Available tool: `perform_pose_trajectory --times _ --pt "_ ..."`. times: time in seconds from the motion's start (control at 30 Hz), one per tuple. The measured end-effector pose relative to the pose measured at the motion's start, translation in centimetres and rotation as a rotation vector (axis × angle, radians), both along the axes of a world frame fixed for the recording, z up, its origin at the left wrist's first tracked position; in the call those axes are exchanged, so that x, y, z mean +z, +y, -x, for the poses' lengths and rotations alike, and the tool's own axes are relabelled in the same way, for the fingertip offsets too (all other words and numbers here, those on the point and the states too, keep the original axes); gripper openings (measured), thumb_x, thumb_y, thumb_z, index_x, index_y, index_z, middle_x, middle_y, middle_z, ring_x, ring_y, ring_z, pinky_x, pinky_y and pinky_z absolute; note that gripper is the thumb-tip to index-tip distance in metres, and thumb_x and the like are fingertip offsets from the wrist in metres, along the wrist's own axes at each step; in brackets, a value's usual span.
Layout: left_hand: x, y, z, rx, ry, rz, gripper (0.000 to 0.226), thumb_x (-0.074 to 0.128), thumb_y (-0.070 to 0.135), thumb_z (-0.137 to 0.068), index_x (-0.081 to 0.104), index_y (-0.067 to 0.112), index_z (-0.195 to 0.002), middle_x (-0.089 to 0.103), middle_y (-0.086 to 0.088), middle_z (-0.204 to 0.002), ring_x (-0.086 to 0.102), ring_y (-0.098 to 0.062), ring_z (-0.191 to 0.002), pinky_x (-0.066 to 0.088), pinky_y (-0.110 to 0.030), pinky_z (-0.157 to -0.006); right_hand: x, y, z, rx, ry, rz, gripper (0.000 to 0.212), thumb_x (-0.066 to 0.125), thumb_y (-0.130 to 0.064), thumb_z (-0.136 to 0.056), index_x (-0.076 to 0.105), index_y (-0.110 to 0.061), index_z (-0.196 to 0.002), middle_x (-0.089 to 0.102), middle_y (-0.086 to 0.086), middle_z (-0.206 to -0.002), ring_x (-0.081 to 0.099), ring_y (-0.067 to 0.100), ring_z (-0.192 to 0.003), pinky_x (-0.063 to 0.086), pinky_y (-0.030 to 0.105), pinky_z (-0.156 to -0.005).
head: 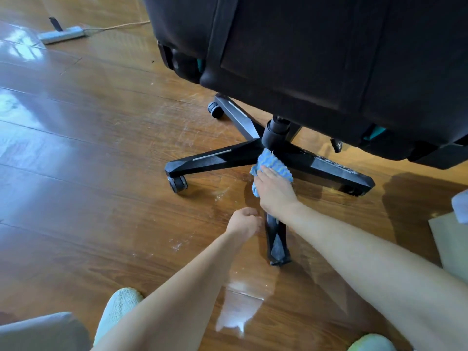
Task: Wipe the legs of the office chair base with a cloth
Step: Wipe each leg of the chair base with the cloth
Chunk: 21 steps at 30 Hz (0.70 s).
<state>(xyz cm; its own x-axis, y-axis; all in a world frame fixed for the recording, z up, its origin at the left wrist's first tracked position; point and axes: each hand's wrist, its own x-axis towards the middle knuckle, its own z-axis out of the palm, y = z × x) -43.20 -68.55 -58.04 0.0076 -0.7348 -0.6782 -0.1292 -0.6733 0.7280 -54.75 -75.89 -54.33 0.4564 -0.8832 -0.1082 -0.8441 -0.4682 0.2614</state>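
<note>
Right hand [274, 192] wiping chair base [276, 148].
Its grip is pressing the cloth [272, 163] onto the six-o'clock leg [276, 239]; left hand [244, 221], loosely curled and empty, is resting beside it.

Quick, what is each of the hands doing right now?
Left hand: loosely curled, empty, beside the near chair leg.
Right hand: pressing the blue cloth onto the base.
</note>
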Motion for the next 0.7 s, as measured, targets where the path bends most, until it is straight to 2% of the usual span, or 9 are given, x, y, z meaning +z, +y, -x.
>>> perform_pose_trajectory --times 0.1,0.2,0.27,0.33,0.4,0.5,0.57,0.63,0.7 --pt "-0.2 0.2 -0.5 0.033 -0.034 0.020 0.038 0.056 0.011 -0.093 0.071 0.011 -0.127 0.079 -0.009 -0.101 0.075 -0.027 -0.089 0.064 -0.042 -0.093 1.8 -2.8 -1.5 -0.008 0.142 -0.014 0.054 0.053 -0.024 -0.095 0.048 -0.011 -0.147 0.046 0.008 -0.154 0.025 0.024 -0.152 0.019 0.039 -0.125" --pt "-0.7 0.3 -0.7 0.048 -0.036 0.017 0.036 0.054 0.011 -0.096 0.070 0.009 -0.128 0.079 -0.011 -0.104 0.071 -0.021 -0.082 0.064 -0.037 -0.087 2.6 -2.3 -2.4 0.013 0.283 -0.016 0.043 0.051 -0.024 -0.096 0.058 -0.012 -0.137 0.055 0.011 -0.142 0.038 0.030 -0.142 0.029 0.041 -0.119" --pt "-0.8 0.4 -0.8 0.058 -0.062 0.016 0.037 0.051 0.010 -0.097 0.070 0.011 -0.128 0.079 -0.009 -0.107 0.073 -0.019 -0.084 0.060 -0.030 -0.077 2.6 -0.6 -2.7 0.087 0.349 -0.049 0.033 0.046 -0.019 -0.095 0.067 -0.014 -0.120 0.065 0.009 -0.123 0.052 0.030 -0.120 0.040 0.039 -0.106" --pt "-0.6 0.8 -0.9 0.085 -0.095 0.022 0.042 0.048 0.009 -0.095 0.066 0.014 -0.133 0.078 -0.010 -0.115 0.075 -0.025 -0.099 0.062 -0.037 -0.087 2.3 1.2 -2.5 0.210 0.400 -0.099 0.029 0.043 -0.017 -0.095 0.069 -0.015 -0.108 0.067 0.006 -0.109 0.058 0.027 -0.102 0.044 0.037 -0.095" --pt "0.0 1.1 -0.8 0.108 -0.137 0.037 0.046 0.049 0.011 -0.092 0.064 0.020 -0.135 0.076 -0.007 -0.119 0.072 -0.028 -0.105 0.060 -0.040 -0.094 1.8 2.2 -1.8 0.311 0.438 -0.148 0.028 0.040 -0.014 -0.097 0.067 -0.012 -0.103 0.067 0.006 -0.105 0.059 0.027 -0.098 0.043 0.037 -0.090" --pt "0.8 1.2 -0.7 0.123 -0.148 0.077 0.046 0.048 0.013 -0.091 0.066 0.026 -0.131 0.075 -0.002 -0.117 0.072 -0.023 -0.097 0.056 -0.030 -0.075 2.3 1.0 -1.7 0.311 0.453 -0.134 0.029 0.041 -0.013 -0.096 0.068 -0.008 -0.104 0.068 0.008 -0.109 0.059 0.029 -0.103 0.040 0.037 -0.091" --pt "1.2 0.9 -0.7 0.101 -0.127 0.100 0.043 0.046 0.014 -0.093 0.067 0.026 -0.129 0.075 -0.002 -0.118 0.072 -0.019 -0.094 0.054 -0.028 -0.069 2.8 -0.5 -2.1 0.191 0.430 -0.045 0.036 0.046 -0.022 -0.096 0.068 -0.011 -0.121 0.061 0.011 -0.127 0.051 0.030 -0.123 0.036 0.037 -0.107" --pt "1.4 0.7 -1.2 0.095 -0.108 0.108 0.044 0.045 0.013 -0.092 0.068 0.025 -0.128 0.075 -0.002 -0.118 0.071 -0.019 -0.097 0.058 -0.030 -0.077 3.0 -1.5 -2.7 0.061 0.370 -0.050 0.047 0.050 -0.031 -0.094 0.062 -0.011 -0.135 0.046 0.015 -0.148 0.031 0.032 -0.145 0.021 0.041 -0.122" --pt "1.4 0.5 -1.6 0.115 -0.106 0.111 0.047 0.043 0.011 -0.091 0.068 0.023 -0.128 0.075 -0.004 -0.116 0.071 -0.022 -0.101 0.059 -0.033 -0.085 3.1 -1.3 -2.6 0.050 0.358 -0.065 0.048 0.051 -0.032 -0.093 0.061 -0.013 -0.136 0.048 0.012 -0.146 0.030 0.032 -0.146 0.019 0.042 -0.124"
